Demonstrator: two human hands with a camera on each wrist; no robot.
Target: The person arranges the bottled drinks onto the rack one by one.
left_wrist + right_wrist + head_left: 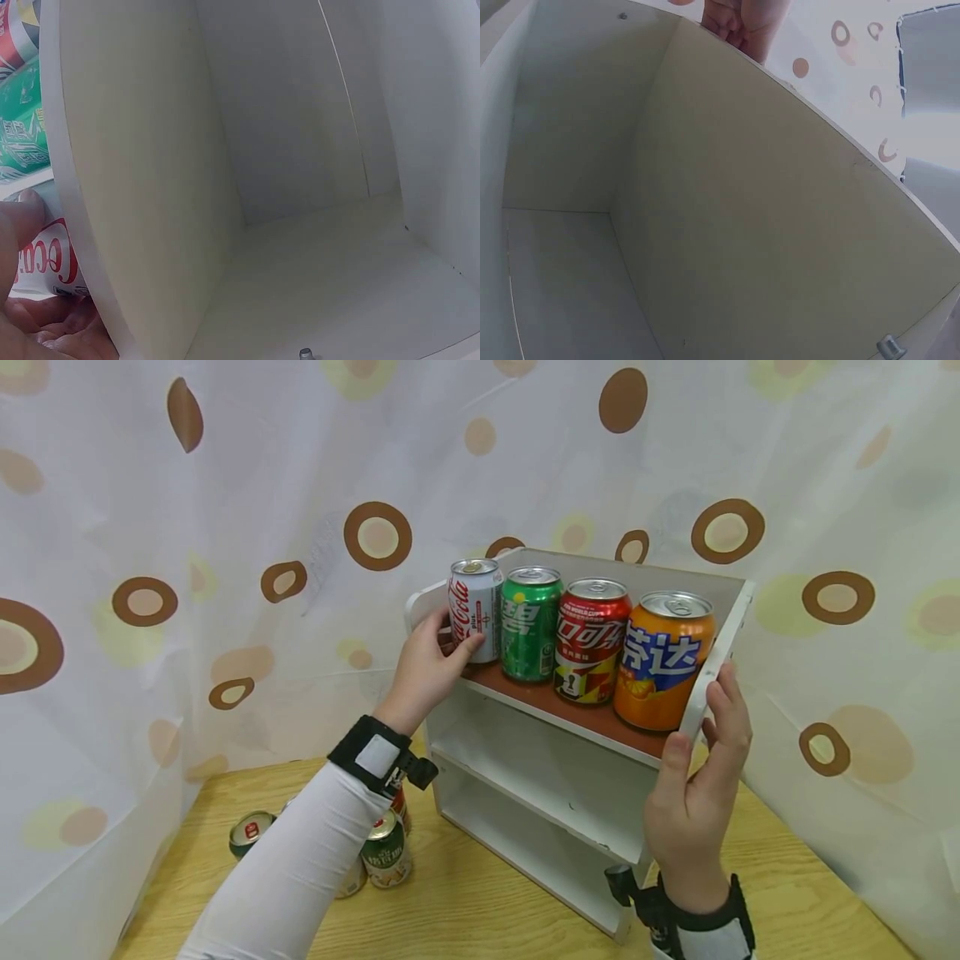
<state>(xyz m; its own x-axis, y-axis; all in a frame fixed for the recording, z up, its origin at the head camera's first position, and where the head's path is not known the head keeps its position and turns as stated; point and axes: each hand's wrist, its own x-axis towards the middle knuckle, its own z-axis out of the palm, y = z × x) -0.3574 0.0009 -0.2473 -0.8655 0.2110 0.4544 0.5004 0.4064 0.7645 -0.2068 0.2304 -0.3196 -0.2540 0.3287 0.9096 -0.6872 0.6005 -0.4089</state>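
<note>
My left hand (431,664) grips a white Coca-Cola can (487,610) at the left end of a white shelf unit's (540,852) top board; thumb and fingers lie around its lower part. The same Coca-Cola can (49,262) shows at the left of the left wrist view. To its right, in a row, stand a green Sprite can (531,627), a red Coca-Cola can (591,639) and an orange Fanta can (663,664), all upright. My right hand (697,793) holds the unit's right side panel (723,652), thumb at its front edge and fingers on its outer side.
Several cans stand on the wooden table (480,918) left of the unit, among them a green-and-white can (386,852) and a dark green one (250,831); my left forearm partly hides them. A patterned curtain (300,485) hangs behind. Two lower shelf levels show under the top board.
</note>
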